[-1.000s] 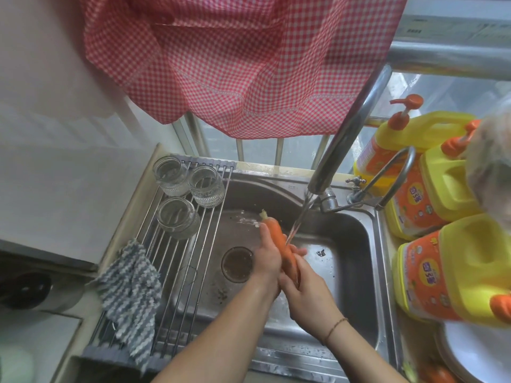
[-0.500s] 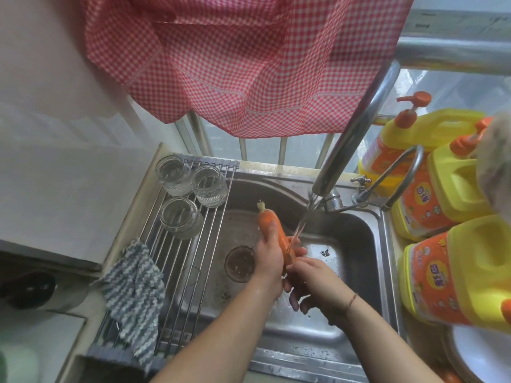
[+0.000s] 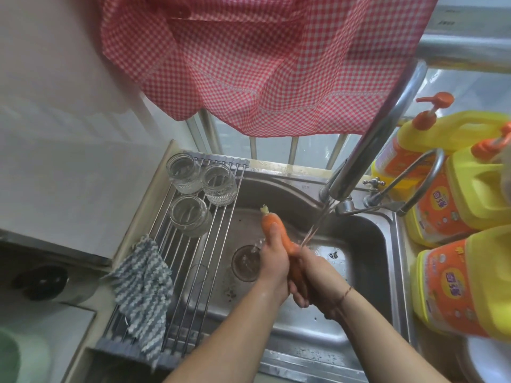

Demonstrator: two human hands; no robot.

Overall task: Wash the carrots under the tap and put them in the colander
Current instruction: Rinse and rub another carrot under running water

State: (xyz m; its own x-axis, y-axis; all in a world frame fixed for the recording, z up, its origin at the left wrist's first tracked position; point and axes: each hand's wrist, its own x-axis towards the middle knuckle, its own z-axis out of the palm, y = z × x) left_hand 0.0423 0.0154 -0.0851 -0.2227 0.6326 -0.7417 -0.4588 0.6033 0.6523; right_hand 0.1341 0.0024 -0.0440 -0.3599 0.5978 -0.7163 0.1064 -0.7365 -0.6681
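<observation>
- Meanwhile, over a steel sink [image 3: 367, 275], a person washes a carrot [image 3: 276, 230] in the thin stream falling from the tap [image 3: 367, 150].
- Since a second ago, the right hand [image 3: 318, 283] has slid down from the carrot's middle toward its tapered end, its grip curled round the lower part and now hiding it; half a second ago that hand hung looser below the root.
- Throughout, the left hand [image 3: 272, 261] has kept its grip wrapped round the carrot's middle, thumb lying along the thick upper part, and the root has risen a little nearer the spout.
- Judging by this, the rubbing stroke is running the length of the carrot, so the wash appears well under way but not finished; no colander can be seen from the head camera, and nothing has yet gone into one.
- Bright orange and wet, the carrot stands tilted, its pale trimmed stub pointing up and away from the person; water strikes it where the two hands meet, above the drain [image 3: 246, 262].
- Beside the basin, three glasses [image 3: 190, 214] stand on a roll-up rack [image 3: 193, 272] with a striped cloth [image 3: 143, 288] draped over it.
- Yellow detergent bottles [image 3: 456, 286] crowd the tabletop to the right, under a red checked curtain [image 3: 262, 59].
</observation>
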